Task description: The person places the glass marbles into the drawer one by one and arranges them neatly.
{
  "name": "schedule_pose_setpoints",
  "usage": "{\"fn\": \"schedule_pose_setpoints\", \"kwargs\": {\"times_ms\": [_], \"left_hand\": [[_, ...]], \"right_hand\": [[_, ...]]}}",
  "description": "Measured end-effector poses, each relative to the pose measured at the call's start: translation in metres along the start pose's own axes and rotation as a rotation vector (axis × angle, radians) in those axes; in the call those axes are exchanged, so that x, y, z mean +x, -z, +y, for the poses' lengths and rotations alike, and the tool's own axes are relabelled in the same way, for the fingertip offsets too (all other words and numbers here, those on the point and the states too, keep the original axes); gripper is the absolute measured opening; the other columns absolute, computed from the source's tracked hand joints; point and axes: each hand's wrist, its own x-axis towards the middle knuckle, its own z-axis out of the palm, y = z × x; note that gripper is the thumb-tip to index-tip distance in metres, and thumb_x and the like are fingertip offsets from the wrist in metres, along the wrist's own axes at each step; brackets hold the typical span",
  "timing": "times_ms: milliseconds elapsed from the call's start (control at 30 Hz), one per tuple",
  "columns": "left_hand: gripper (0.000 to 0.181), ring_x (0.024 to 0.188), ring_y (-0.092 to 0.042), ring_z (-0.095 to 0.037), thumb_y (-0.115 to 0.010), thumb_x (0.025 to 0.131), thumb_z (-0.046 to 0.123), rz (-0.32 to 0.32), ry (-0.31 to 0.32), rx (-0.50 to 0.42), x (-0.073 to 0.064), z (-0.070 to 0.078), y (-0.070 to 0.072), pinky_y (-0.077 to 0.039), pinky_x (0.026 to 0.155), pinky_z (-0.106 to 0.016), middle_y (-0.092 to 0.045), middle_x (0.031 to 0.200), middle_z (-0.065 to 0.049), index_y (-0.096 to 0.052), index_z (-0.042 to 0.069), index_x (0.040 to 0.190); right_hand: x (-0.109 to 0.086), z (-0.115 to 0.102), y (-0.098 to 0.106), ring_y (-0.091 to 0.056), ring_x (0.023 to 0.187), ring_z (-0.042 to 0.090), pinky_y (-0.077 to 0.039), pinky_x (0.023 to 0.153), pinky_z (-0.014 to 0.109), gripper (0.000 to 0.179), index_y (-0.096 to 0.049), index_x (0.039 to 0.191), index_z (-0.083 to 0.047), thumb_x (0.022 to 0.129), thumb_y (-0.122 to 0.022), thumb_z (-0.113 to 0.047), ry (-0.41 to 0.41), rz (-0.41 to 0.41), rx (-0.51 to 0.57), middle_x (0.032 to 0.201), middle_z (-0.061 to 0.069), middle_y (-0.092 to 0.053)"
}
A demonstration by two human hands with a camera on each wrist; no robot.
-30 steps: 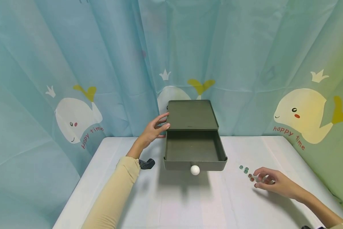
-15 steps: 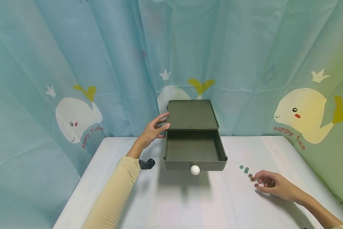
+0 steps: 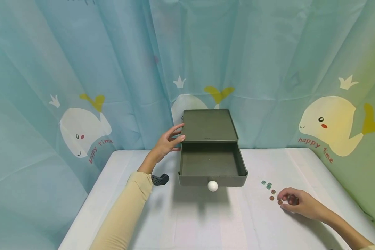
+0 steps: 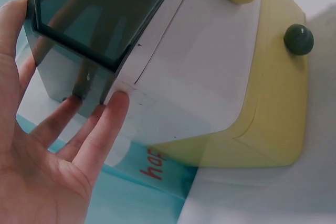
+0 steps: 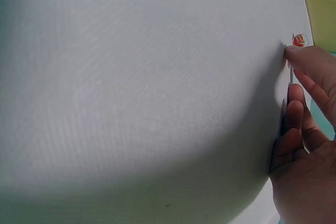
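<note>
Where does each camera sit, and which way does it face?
Head: on the head, facing forward and down at the drawer box and marbles; left hand and right hand show.
Left wrist: on that wrist, facing the drawer box; left hand shows.
Right wrist: on that wrist, facing mostly tabletop; right hand shows.
Head and left wrist share drawer box and left hand.

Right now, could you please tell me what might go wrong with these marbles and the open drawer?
The loose marbles could scatter across the table if the right hand nudges them. The open drawer juts forward, so that hand might bump it when passing.
</note>
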Motion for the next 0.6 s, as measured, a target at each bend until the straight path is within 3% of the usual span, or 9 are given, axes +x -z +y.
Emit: {"fn": "schedule_pose_setpoints", "kwargs": {"times_ms": [600], "left_hand": [[0.057, 0.138, -0.051, -0.033, -0.064, 0.104, 0.026, 0.002, 0.002, 0.0, 0.0004, -0.0009, 0.0001, -0.052, 0.1, -0.056, -0.037, 0.161, -0.012, -0.044, 0.033, 0.157]], "right_hand": [[-0.0009, 0.001, -0.0032, -0.051, 0.069, 0.007, -0.041, 0.054, 0.023, 0.029, -0.067, 0.097, -0.018, 0.085, -0.077, 0.006, -0.033, 0.011, -0.054, 0.082, -0.004, -0.059]]}}
